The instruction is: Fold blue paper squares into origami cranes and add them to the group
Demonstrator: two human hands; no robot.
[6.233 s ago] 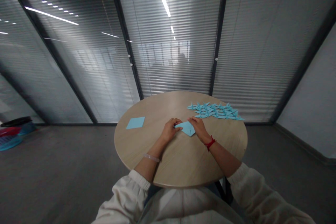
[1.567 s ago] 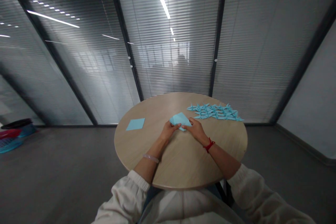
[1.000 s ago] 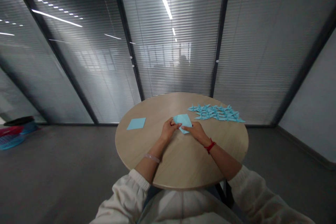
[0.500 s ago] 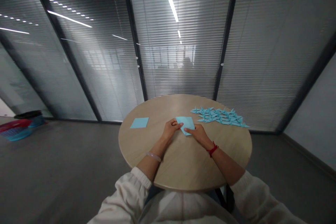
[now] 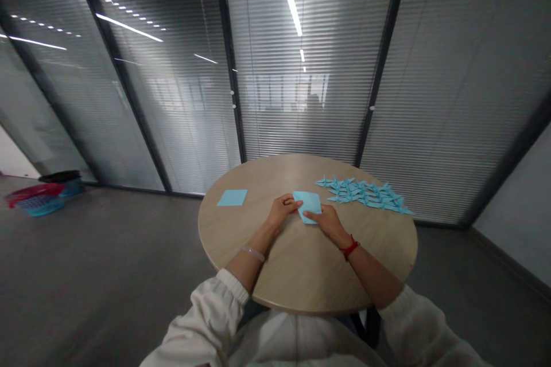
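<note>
A light blue folded paper [image 5: 309,203] lies flat on the round wooden table [image 5: 301,264] in front of me. My left hand [image 5: 282,209] pinches its left corner with curled fingers. My right hand [image 5: 327,219] presses on its near edge, fingers closed over the paper. A flat blue paper square [image 5: 232,198] lies apart at the table's left. Several finished blue folded paper cranes [image 5: 364,194] are spread in rows at the far right of the table.
Glass walls with closed blinds [image 5: 301,69] stand right behind the table. Coloured plastic baskets [image 5: 41,200] sit on the grey floor at far left. My white sleeves [image 5: 206,321] hang over the table's near edge.
The paper, held up and half unfolded 1.6 s ago, now lies pressed flat on the table under both hands. My head has turned, shifting the view slightly.
</note>
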